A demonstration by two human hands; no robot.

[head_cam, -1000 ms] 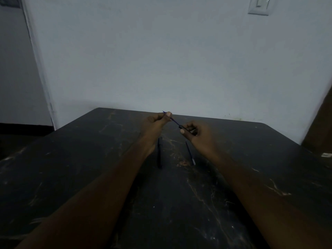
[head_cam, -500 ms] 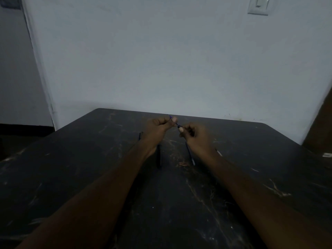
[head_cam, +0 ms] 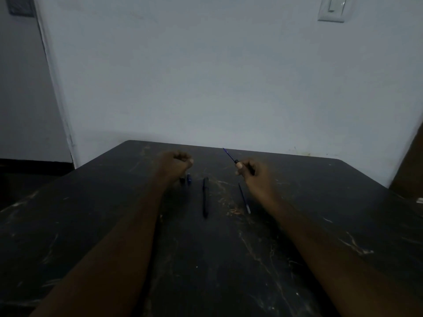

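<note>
Above the far half of a dark, scuffed table (head_cam: 229, 271), right of centre: right hand (head_cam: 253, 173), raised off the surface, forearm running in from the lower right corner, back of the hand toward the camera, fingers curled. Held item: one thin pen refill (head_cam: 229, 154), blue tube with a dark collar, pinched at its lower end between thumb and forefinger; it slants up and to the left, free end in the air in front of the table's far edge, touching nothing else. Left hand (head_cam: 177, 162): well apart from the right, at about the same height, forearm entering from the lower left corner; fingers drawn into a fist with the thumb laid against the forefinger, nothing visible inside it. Just under the left wrist, on the table: one short blue pen cap (head_cam: 188, 178), with a darker small piece (head_cam: 182, 180) just beside it, too dim to identify. Between the two forearms, flat on the table: one black pen barrel (head_cam: 205, 197), lying lengthwise toward the camera. Right of it, near the right wrist: a second thin refill (head_cam: 244, 198), dark with a pale near end, slightly angled, touching neither barrel nor hand. Behind: pale wall (head_cam: 206, 76), with a white light switch (head_cam: 331, 9) at upper right.
</note>
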